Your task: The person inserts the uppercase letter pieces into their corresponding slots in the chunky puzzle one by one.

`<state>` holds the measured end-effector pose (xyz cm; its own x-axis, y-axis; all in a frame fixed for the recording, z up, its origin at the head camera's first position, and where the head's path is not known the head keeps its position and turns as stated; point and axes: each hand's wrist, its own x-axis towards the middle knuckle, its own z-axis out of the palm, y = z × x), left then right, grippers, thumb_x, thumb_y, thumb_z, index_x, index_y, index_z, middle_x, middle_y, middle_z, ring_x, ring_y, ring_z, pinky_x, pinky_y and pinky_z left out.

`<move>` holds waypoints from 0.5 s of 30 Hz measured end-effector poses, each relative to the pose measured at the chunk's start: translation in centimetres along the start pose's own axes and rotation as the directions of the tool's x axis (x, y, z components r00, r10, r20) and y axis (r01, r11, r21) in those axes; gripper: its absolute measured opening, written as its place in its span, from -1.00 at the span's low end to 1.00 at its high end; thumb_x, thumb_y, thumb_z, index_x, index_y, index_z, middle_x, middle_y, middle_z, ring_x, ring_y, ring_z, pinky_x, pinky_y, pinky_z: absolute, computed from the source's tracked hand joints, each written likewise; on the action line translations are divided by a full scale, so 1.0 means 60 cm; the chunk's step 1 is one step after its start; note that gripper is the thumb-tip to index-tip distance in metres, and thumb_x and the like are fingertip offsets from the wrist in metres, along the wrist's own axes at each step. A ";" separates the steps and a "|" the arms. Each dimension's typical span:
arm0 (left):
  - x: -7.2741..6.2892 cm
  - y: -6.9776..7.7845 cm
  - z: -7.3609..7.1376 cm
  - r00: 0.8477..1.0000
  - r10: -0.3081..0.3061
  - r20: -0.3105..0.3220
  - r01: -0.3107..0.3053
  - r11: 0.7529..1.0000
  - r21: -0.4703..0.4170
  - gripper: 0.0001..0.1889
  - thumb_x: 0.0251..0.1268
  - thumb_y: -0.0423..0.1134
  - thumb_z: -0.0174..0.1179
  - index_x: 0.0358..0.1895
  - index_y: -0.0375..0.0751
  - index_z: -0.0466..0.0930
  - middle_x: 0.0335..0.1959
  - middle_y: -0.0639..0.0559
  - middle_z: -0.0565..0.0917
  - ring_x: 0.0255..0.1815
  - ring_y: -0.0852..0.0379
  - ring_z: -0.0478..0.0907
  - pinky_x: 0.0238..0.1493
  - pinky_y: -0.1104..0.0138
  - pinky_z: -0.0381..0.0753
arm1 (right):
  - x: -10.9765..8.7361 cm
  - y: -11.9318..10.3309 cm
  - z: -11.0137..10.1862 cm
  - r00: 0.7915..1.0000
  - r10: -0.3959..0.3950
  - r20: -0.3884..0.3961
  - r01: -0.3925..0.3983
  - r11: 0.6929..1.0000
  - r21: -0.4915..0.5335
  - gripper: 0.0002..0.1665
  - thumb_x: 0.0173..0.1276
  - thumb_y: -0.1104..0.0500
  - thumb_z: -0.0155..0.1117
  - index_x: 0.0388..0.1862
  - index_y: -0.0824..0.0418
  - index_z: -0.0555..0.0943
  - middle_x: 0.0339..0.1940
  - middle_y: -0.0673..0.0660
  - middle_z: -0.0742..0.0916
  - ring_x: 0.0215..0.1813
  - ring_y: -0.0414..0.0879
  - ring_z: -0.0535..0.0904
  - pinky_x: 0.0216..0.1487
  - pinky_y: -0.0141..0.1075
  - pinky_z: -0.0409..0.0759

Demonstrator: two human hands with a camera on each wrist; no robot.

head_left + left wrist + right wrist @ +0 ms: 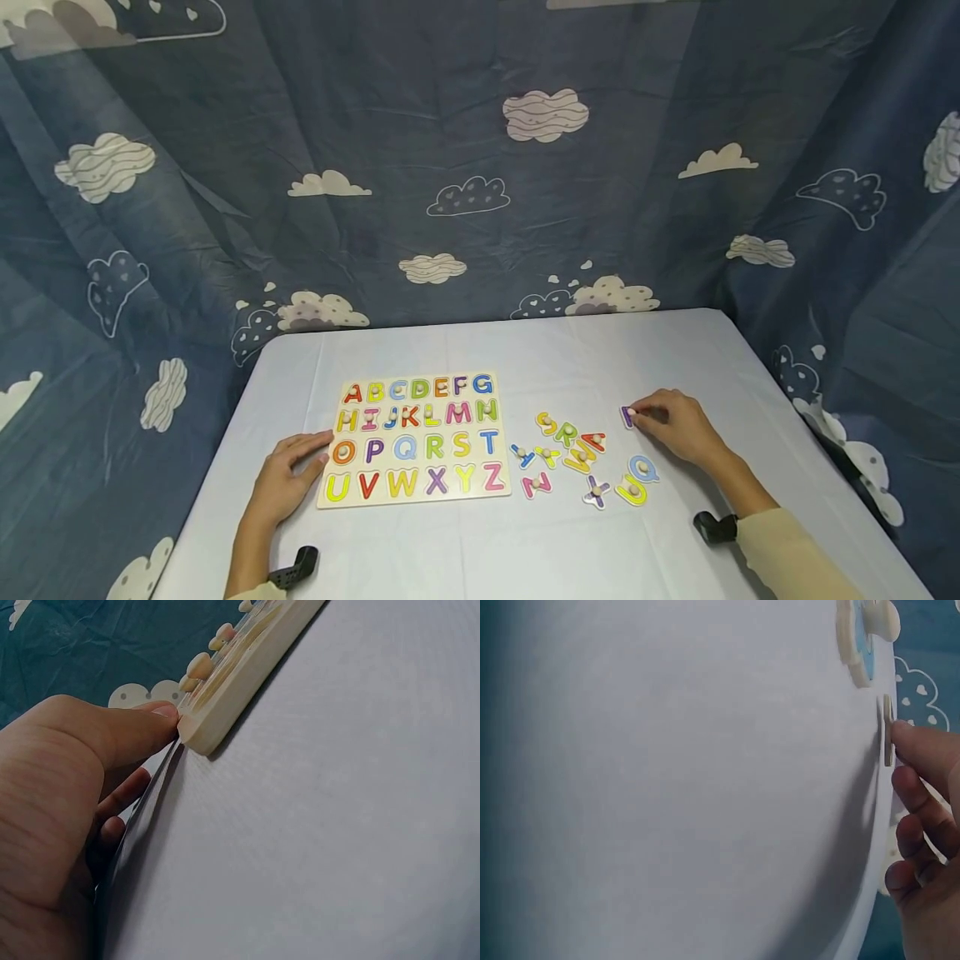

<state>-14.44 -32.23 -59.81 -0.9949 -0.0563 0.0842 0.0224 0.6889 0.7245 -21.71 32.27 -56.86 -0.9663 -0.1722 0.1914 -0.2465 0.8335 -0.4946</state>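
Observation:
A wooden alphabet puzzle board [412, 502] lies left of centre on the table, with knobbed letters in its upper two rows. My left hand [283, 481] rests at the board's left edge, its thumb touching the wooden side in the left wrist view. On the right, my right hand [678, 427] pinches a small purple letter piece [627, 417] between thumb and finger. Which letter it is cannot be made out; the right wrist view catches it edge-on [888, 731]. Nearest to that hand lie a blue Q piece [643, 469] and a yellow U piece [631, 490].
Between board and right hand several loose knobbed letters are scattered, among them a yellow S [546, 423], a green R [566, 433], a pink piece [536, 485] and a purple X [596, 492]. A white cloth covers the table [480, 550]; a dark cloud-print curtain [465, 150] hangs behind.

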 end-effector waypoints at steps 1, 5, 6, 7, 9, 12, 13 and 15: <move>0.000 0.000 0.000 1.000 -0.002 0.001 0.002 1.000 0.000 -0.57 0.44 -0.13 0.31 0.33 -0.05 0.63 0.35 -0.12 0.57 0.52 -0.20 0.28 0.49 -0.31 0.21 | 0.002 -0.004 -0.001 1.000 -0.003 -0.004 0.003 1.000 -0.001 -0.76 0.31 0.19 0.51 -0.07 0.21 0.80 -0.20 0.09 0.79 -0.05 0.09 0.64 0.02 0.05 0.66; 0.001 0.003 -0.003 1.000 -0.015 0.007 0.015 1.000 0.003 -0.57 0.46 -0.12 0.30 0.34 -0.04 0.62 0.36 -0.12 0.56 0.52 -0.20 0.27 0.49 -0.31 0.21 | 0.017 -0.029 -0.006 1.000 -0.018 -0.023 0.018 1.000 -0.002 -0.79 0.31 0.17 0.52 -0.08 0.14 0.81 -0.27 0.01 0.76 -0.09 0.01 0.58 -0.05 -0.07 0.58; 0.001 0.004 -0.003 1.000 -0.019 0.008 0.019 1.000 0.003 -0.57 0.46 -0.12 0.30 0.34 -0.04 0.62 0.36 -0.12 0.55 0.53 -0.20 0.27 0.49 -0.31 0.21 | 0.022 -0.038 -0.007 0.999 -0.026 -0.027 0.026 1.000 0.003 -0.79 0.30 0.17 0.52 -0.08 0.13 0.81 -0.28 0.00 0.75 -0.09 0.01 0.57 -0.05 -0.08 0.57; 0.001 0.004 -0.004 1.000 -0.022 0.008 0.022 1.000 0.003 -0.57 0.46 -0.12 0.30 0.34 -0.04 0.62 0.36 -0.12 0.55 0.53 -0.21 0.27 0.49 -0.31 0.21 | 0.027 -0.046 -0.007 0.999 -0.035 -0.030 0.035 0.999 0.008 -0.79 0.30 0.17 0.53 -0.08 0.12 0.81 -0.28 -0.01 0.75 -0.09 0.00 0.56 -0.06 -0.09 0.57; 0.001 0.005 -0.005 1.000 -0.028 0.008 0.028 1.000 0.000 -0.57 0.46 -0.13 0.30 0.34 -0.03 0.62 0.36 -0.12 0.55 0.53 -0.20 0.27 0.49 -0.31 0.20 | 0.037 -0.066 -0.007 0.998 -0.051 -0.035 0.052 0.998 0.024 -0.79 0.31 0.16 0.52 -0.08 0.11 0.82 -0.28 -0.01 0.75 -0.07 0.01 0.57 -0.04 -0.07 0.57; 0.000 0.005 -0.005 0.999 -0.031 0.011 0.031 1.000 -0.004 -0.57 0.46 -0.13 0.30 0.35 -0.03 0.62 0.37 -0.11 0.54 0.53 -0.20 0.26 0.50 -0.31 0.20 | 0.052 -0.094 -0.002 0.997 -0.076 -0.035 0.077 0.996 0.045 -0.79 0.32 0.13 0.52 -0.08 0.08 0.82 -0.27 -0.02 0.75 -0.06 0.00 0.56 -0.02 -0.05 0.58; -0.001 0.005 -0.005 0.999 -0.032 0.012 0.032 0.999 -0.002 -0.57 0.46 -0.13 0.30 0.35 -0.02 0.62 0.37 -0.11 0.54 0.53 -0.20 0.26 0.50 -0.31 0.20 | 0.057 -0.103 0.001 0.996 -0.082 -0.031 0.084 0.995 0.053 -0.80 0.32 0.12 0.52 -0.08 0.07 0.82 -0.27 -0.03 0.75 -0.06 -0.01 0.56 -0.02 -0.06 0.57; -0.002 0.004 -0.004 0.999 -0.034 0.011 0.034 0.999 0.000 -0.57 0.45 -0.13 0.30 0.35 -0.02 0.62 0.38 -0.11 0.54 0.54 -0.21 0.26 0.50 -0.31 0.20 | 0.067 -0.124 0.007 0.995 -0.095 -0.018 0.096 0.993 0.068 -0.80 0.34 0.08 0.51 -0.08 0.05 0.82 -0.26 -0.05 0.75 -0.05 -0.02 0.56 0.00 -0.06 0.58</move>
<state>-14.28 -32.23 -59.47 -0.9961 -0.0720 0.0519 -0.0118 0.6869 0.7266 -23.79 25.12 -52.78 -0.9371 -0.2412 0.2525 -0.3425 0.7756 -0.5302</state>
